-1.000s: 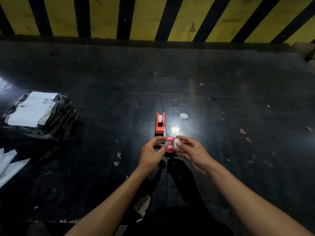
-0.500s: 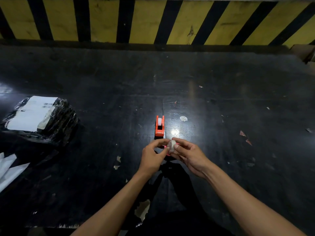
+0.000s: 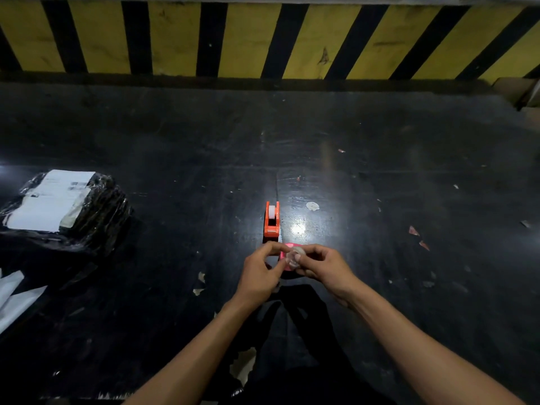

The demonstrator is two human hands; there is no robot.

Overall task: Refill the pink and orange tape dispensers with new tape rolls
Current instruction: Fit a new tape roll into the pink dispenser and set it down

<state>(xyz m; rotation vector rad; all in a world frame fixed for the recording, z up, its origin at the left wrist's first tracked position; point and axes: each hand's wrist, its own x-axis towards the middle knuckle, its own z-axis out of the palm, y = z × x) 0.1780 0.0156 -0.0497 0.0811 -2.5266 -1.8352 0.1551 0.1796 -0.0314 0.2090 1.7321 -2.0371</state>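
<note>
An orange tape dispenser (image 3: 271,222) stands on the black table (image 3: 380,159) with a white roll in it. Just in front of it my two hands meet over a pink tape dispenser (image 3: 285,247), which is mostly hidden by my fingers. My right hand (image 3: 324,266) pinches a small clear tape roll (image 3: 295,255) right above the pink dispenser. My left hand (image 3: 260,273) grips the dispenser's left side, its thumb touching the roll. I cannot tell whether the pink dispenser rests on the table.
A black-wrapped parcel (image 3: 64,211) with a white label lies at the left, with white paper (image 3: 14,296) below it. A cardboard box (image 3: 523,92) sits at the far right corner. A yellow-and-black striped wall (image 3: 263,39) borders the table's far edge. Paper scraps dot the surface.
The clear roll has turned from edge-on beside the pink dispenser to face-up above it, now covering most of the pink body. Both hands have stayed in place.
</note>
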